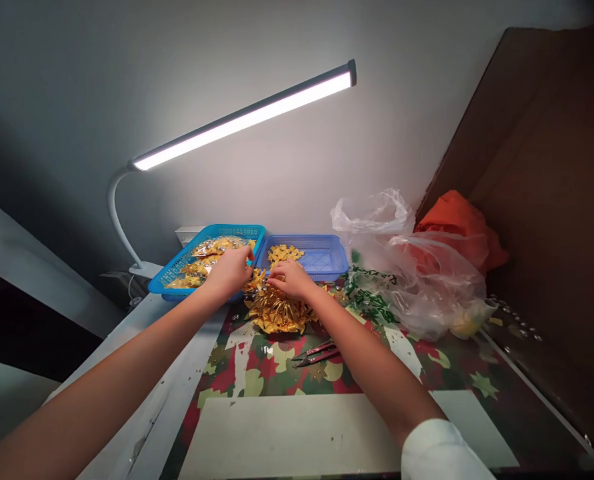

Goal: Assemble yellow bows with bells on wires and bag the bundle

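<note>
My left hand point(231, 269) is held with its fingers bent together near the right rim of the turquoise basket point(157, 283); anything in its fingertips is too small to make out. Close by on the right, my right hand point(291, 278) has its thumb and fingers pinched, and what they grip cannot be seen clearly. Just under both hands lies a heap of shiny gold, petal-like pieces with thin strands point(279, 313). A blue-violet basket point(325, 263) behind my right hand holds small yellow-gold pieces point(285, 253). Plastic-wrapped gold pieces point(199, 270) fill the turquoise basket.
Thread snips point(317, 353) lie on the camouflage-patterned table cover point(271, 373). Crumpled clear plastic bags point(427, 280) and an orange bag point(459, 217) crowd the right side by a brown panel point(551, 167). A lit bar lamp point(247, 120) hangs above. A pale board point(297, 437) lies in front.
</note>
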`<state>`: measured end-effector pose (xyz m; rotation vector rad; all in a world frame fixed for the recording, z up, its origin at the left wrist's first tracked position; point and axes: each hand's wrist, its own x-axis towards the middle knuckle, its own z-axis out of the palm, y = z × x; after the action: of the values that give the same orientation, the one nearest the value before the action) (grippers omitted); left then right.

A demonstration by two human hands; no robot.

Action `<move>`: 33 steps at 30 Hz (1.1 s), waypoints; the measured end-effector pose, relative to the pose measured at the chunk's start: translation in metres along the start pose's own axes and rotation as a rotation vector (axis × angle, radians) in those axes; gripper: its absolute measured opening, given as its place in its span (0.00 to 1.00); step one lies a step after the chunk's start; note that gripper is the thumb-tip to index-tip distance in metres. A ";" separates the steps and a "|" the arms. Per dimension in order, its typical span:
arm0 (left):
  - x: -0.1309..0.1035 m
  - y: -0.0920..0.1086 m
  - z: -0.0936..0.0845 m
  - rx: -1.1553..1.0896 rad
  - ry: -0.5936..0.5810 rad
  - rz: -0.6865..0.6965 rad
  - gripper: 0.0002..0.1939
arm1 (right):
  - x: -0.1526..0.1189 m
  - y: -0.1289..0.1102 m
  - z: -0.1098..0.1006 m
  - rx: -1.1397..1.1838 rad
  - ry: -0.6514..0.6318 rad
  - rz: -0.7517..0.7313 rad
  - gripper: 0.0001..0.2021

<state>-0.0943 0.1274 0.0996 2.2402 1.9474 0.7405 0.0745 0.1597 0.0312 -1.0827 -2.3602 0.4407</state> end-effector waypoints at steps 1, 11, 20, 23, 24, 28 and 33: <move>0.001 0.001 0.000 0.008 -0.009 0.007 0.08 | 0.000 0.000 0.000 -0.004 0.000 0.003 0.09; -0.002 0.009 0.003 -0.116 -0.139 0.030 0.06 | 0.000 -0.007 -0.004 -0.054 -0.017 0.031 0.09; -0.003 0.004 0.009 -0.306 -0.201 -0.001 0.12 | 0.000 -0.013 -0.003 -0.087 -0.023 0.080 0.12; -0.002 -0.001 0.013 -0.335 -0.195 -0.012 0.15 | 0.001 -0.012 -0.002 -0.092 -0.025 0.091 0.11; -0.002 -0.003 0.014 -0.343 -0.197 -0.012 0.16 | 0.001 -0.012 -0.001 -0.093 -0.025 0.094 0.11; -0.001 -0.007 0.015 -0.362 -0.246 0.030 0.19 | 0.000 -0.012 0.000 -0.091 -0.027 0.108 0.11; 0.002 -0.012 0.013 -0.324 -0.286 0.128 0.20 | -0.001 -0.013 -0.002 -0.078 -0.028 0.131 0.12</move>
<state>-0.0996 0.1351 0.0846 2.1463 1.4527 0.6503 0.0681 0.1513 0.0385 -1.2806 -2.3568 0.4153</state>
